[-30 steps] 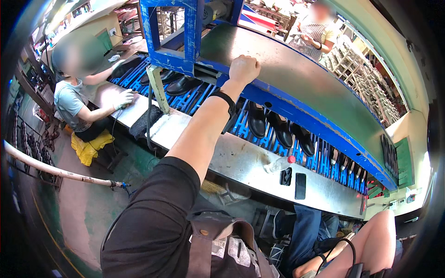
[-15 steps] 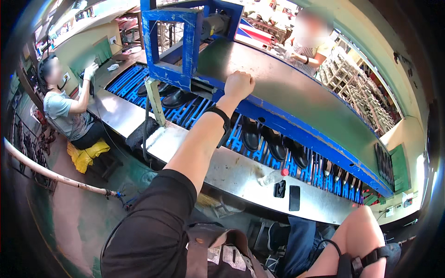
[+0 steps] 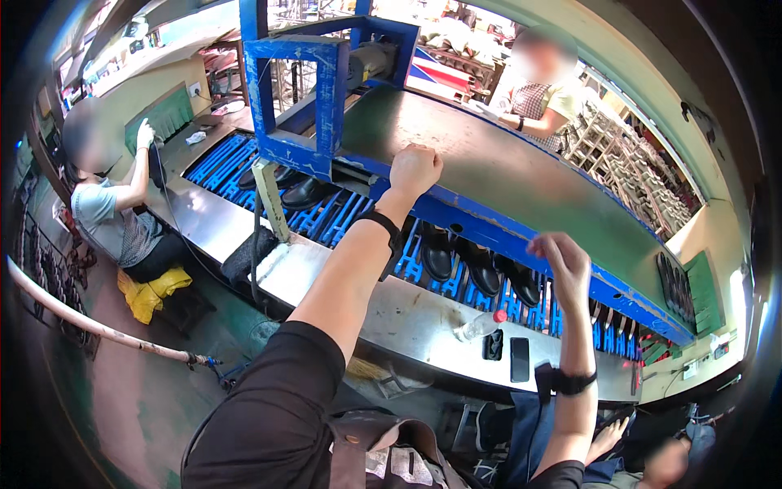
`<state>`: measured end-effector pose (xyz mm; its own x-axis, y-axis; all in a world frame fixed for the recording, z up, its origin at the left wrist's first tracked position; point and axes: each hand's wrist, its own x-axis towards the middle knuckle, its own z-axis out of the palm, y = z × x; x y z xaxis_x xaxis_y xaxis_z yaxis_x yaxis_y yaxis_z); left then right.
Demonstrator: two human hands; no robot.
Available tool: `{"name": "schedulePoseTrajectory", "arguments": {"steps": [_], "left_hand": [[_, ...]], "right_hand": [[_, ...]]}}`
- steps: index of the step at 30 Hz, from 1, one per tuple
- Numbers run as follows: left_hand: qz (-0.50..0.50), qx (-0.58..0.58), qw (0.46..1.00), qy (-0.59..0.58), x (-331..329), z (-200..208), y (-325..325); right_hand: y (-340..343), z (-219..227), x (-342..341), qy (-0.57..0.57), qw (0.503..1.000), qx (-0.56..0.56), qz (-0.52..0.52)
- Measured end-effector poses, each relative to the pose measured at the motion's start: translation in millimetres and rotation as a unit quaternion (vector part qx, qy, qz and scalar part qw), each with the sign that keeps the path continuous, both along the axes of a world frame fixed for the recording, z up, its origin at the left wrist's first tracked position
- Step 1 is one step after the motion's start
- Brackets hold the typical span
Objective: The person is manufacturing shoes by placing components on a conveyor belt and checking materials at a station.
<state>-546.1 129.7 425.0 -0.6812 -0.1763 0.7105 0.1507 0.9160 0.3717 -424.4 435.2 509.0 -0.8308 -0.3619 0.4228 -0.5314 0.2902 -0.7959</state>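
The left hand point(image 3: 415, 169) is folded into a fist, with the back of it upward, and it seems to rest at the near edge of the long green top point(image 3: 497, 163). No object can be seen inside it; maybe the edge serves as support for the stretched arm. The right hand point(image 3: 562, 257) is raised farther right, in front of the blue beam point(image 3: 505, 239) which borders this top. Its fingers are bent inward, and no object is visible between them; whether the tips meet, or whether they touch the beam, I cannot tell.

Below the beam, between the two hands, three black shoes point(image 3: 483, 273) lie side by side on the blue slats point(image 3: 232, 167), with the toes toward the near side. Probably they are placed so in order that each one can be taken easily from the near side. More dark shoes point(image 3: 305, 193) lie to the left, beside the blue frame point(image 3: 297, 102).

On the near metal table point(image 3: 407, 314) there are a clear bottle point(image 3: 471, 330) with a red cap, a small black case point(image 3: 493, 345) and a dark phone point(image 3: 520, 359), grouped near one another, perhaps so that they do not disturb the slats. At left, a seated co-worker point(image 3: 110, 204) raises a gloved hand point(image 3: 145, 134) near a dark object, which is too small to identify. Another person point(image 3: 542, 106) stands at the far side.
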Motion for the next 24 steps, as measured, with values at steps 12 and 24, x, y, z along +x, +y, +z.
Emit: {"name": "schedulePoseTrajectory", "arguments": {"steps": [12, 24], "left_hand": [[-0.011, -0.004, 1.0, 0.021, -9.4, -0.6, 19.3], [0.0, -0.043, 0.999, 0.028, -12.9, -2.0, 18.4]], "right_hand": [[17.0, -92.4, -134.8, 0.194, 0.862, 0.174, -0.435], [19.1, -90.9, -134.1, 0.198, 0.858, 0.201, -0.43]]}}
